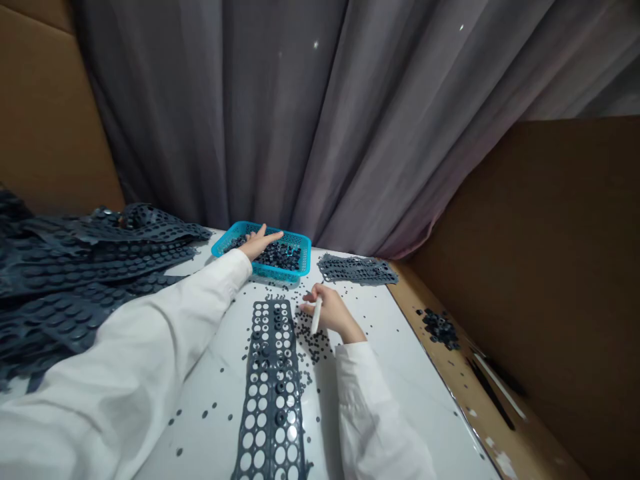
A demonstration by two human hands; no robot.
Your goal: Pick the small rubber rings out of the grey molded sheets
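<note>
"What's the right hand doing?"

"Clenched around a white stick, just above scattered dark rubber discs, beside a punched rubber strip."

"And the left hand?"

"Open, farther off, reaching over more discs in a blue plastic basket."

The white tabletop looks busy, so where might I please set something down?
Freest is the white tabletop between the right sleeve and the wooden edge; small dark pieces crowd between the right hand and the perforated strip.
</note>
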